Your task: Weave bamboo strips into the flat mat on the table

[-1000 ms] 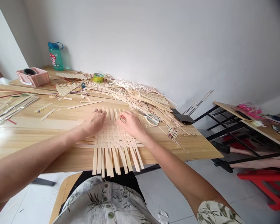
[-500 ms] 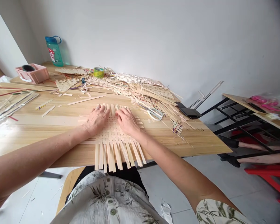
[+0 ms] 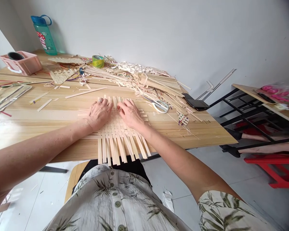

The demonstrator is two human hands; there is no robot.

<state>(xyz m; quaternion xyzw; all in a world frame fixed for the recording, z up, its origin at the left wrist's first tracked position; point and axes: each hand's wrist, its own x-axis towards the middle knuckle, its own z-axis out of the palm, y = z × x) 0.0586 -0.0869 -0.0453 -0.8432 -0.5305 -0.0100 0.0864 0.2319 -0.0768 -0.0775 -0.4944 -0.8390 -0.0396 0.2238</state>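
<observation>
A woven mat of pale flat strips (image 3: 115, 130) lies on the table, its loose strip ends hanging over the front edge. My left hand (image 3: 100, 113) rests on the mat's left side, a ring on one finger, fingers bent over the far strips. On the right side, my right hand (image 3: 130, 113) lies with curled fingers on the weave near its far edge. The fingertips of both hands are partly hidden, and whether they pinch any strip does not show. A small gap parts the two hands.
Scissors (image 3: 161, 106) lie right of the mat. Behind are heaped loose strips (image 3: 159, 84), a tape roll (image 3: 98, 61), a pink basket (image 3: 33, 64) and a blue-green bottle (image 3: 45, 38). A black phone-like object (image 3: 196, 102) sits near the table's right end. Another person's legs show at far right.
The camera view has tilted, so the table appears higher in the picture. My right fingers have shifted slightly toward my left hand; both hands stay on the mat.
</observation>
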